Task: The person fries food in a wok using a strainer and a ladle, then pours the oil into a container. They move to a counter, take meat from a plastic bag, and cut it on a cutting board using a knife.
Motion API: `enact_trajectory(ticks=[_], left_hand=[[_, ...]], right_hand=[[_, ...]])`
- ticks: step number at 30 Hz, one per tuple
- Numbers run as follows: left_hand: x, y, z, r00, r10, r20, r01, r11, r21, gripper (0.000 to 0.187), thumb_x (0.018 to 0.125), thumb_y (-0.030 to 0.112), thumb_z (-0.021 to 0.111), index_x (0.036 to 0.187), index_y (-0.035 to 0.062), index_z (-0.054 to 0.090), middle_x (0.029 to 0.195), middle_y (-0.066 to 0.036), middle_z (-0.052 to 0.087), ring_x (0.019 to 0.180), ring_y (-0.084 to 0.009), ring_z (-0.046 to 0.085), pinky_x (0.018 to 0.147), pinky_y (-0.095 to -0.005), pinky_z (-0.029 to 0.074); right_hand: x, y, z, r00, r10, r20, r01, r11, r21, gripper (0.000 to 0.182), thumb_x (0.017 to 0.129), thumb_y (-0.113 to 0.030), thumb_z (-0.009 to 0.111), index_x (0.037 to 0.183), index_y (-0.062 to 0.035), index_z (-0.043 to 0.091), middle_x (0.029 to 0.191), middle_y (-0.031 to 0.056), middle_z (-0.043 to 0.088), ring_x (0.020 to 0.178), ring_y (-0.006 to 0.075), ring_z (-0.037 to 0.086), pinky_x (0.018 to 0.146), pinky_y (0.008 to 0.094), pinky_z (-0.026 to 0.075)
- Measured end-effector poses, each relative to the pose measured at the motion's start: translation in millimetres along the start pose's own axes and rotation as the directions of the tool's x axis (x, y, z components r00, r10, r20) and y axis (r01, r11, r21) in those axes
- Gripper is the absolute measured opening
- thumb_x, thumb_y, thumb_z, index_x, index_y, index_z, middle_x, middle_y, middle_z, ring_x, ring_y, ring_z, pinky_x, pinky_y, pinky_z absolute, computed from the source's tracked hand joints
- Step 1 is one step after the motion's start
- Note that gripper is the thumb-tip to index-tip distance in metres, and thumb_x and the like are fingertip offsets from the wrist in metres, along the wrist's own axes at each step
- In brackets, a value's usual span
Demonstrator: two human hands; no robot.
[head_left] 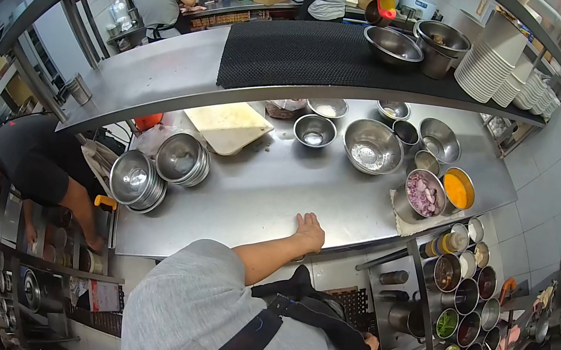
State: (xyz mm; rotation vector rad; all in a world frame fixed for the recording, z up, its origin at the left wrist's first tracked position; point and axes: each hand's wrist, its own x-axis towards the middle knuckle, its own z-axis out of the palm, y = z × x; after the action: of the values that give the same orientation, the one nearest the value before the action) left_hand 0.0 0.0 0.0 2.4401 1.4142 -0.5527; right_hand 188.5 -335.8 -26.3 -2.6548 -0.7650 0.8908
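Note:
My left hand (310,233) rests on the front edge of the steel table (238,205), fingers stretched out and nothing held. Low at my right side, my right hand (371,344) shows only in part beside the dark apron; its fingers are mostly hidden. Beyond the left hand stand a large steel bowl (373,147) and a smaller bowl (315,129). To the right, a pot of chopped purple onion (423,193) sits on a cloth, beside a pot of orange liquid (458,188). A pale cutting board (228,126) lies further back.
Stacked steel bowls (135,179) stand at the table's left. An overhead shelf (161,88) crosses above the table, carrying a black mat (293,55) and white containers (489,58). Ingredient pots (466,296) fill a rack on the right. A co-worker (31,159) bends at left; two people work behind.

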Motion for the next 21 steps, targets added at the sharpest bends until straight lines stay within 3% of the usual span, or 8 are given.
enact_trajectory(ticks=[2, 6, 8, 11, 14, 21], left_hand=[[0, 1, 1, 0.998, 0.007, -0.060, -0.009, 0.999, -0.039, 0.071, 0.067, 0.025, 0.071, 0.123, -0.0103, 0.045, 0.136, -0.027, 0.030, 0.125, -0.0385, 0.030, 0.101, -0.0625, 0.021], [-9, -10, -3, 0.997, 0.028, -0.066, -0.033, 0.996, -0.078, 0.065, 0.069, 0.021, 0.067, 0.121, -0.0113, 0.046, 0.135, -0.028, 0.030, 0.124, -0.0390, 0.031, 0.101, -0.0615, 0.022], [-8, -12, -2, 0.997, 0.029, -0.072, -0.039, 0.990, -0.134, 0.059, 0.071, 0.018, 0.063, 0.119, -0.0114, 0.047, 0.136, -0.029, 0.029, 0.125, -0.0397, 0.031, 0.102, -0.0607, 0.022], [1, -10, 5, 0.999, 0.015, -0.030, -0.019, 0.991, -0.130, 0.066, 0.071, 0.023, 0.070, 0.125, -0.0076, 0.046, 0.142, -0.030, 0.022, 0.132, -0.0431, 0.021, 0.102, -0.0630, 0.018], [-1, -5, -2, 0.999, 0.033, 0.017, -0.031, 0.995, -0.093, 0.064, 0.073, 0.024, 0.067, 0.126, -0.0074, 0.046, 0.142, -0.031, 0.021, 0.131, -0.0454, 0.021, 0.102, -0.0622, 0.018], [15, 6, -3, 0.998, 0.024, 0.054, -0.022, 0.999, -0.036, 0.062, 0.076, 0.023, 0.061, 0.125, -0.0111, 0.044, 0.137, -0.037, 0.025, 0.128, -0.0492, 0.025, 0.103, -0.0594, 0.019]], right_hand=[[10, 3, -4, 0.995, -0.060, -0.075, 0.061, 0.998, 0.015, 0.019, 0.075, -0.016, 0.066, 0.088, -0.0026, 0.068, 0.083, 0.0238, 0.064, 0.085, 0.0382, 0.062, 0.076, 0.0450, 0.047], [11, 16, 7, 0.979, -0.143, -0.148, 0.141, 0.990, -0.027, 0.016, 0.076, -0.014, 0.064, 0.085, -0.0016, 0.068, 0.080, 0.0223, 0.064, 0.081, 0.0383, 0.062, 0.074, 0.0449, 0.047], [11, 28, 12, 0.981, -0.169, -0.097, 0.167, 0.986, -0.026, 0.016, 0.075, -0.015, 0.064, 0.084, -0.0014, 0.068, 0.081, 0.0217, 0.064, 0.081, 0.0370, 0.063, 0.074, 0.0433, 0.048], [-20, 20, 7, 0.998, -0.014, -0.067, 0.012, 1.000, -0.021, 0.018, 0.074, -0.015, 0.065, 0.084, -0.0012, 0.068, 0.081, 0.0218, 0.065, 0.082, 0.0355, 0.063, 0.074, 0.0420, 0.048], [-36, 38, 12, 0.997, -0.040, -0.072, 0.037, 0.999, -0.040, 0.018, 0.074, -0.016, 0.065, 0.084, -0.0009, 0.068, 0.081, 0.0215, 0.065, 0.081, 0.0345, 0.064, 0.074, 0.0410, 0.049], [-69, 63, 27, 0.991, 0.099, -0.089, -0.095, 0.995, 0.043, 0.018, 0.074, -0.016, 0.064, 0.081, 0.0000, 0.068, 0.079, 0.0214, 0.064, 0.080, 0.0349, 0.064, 0.073, 0.0411, 0.049]])
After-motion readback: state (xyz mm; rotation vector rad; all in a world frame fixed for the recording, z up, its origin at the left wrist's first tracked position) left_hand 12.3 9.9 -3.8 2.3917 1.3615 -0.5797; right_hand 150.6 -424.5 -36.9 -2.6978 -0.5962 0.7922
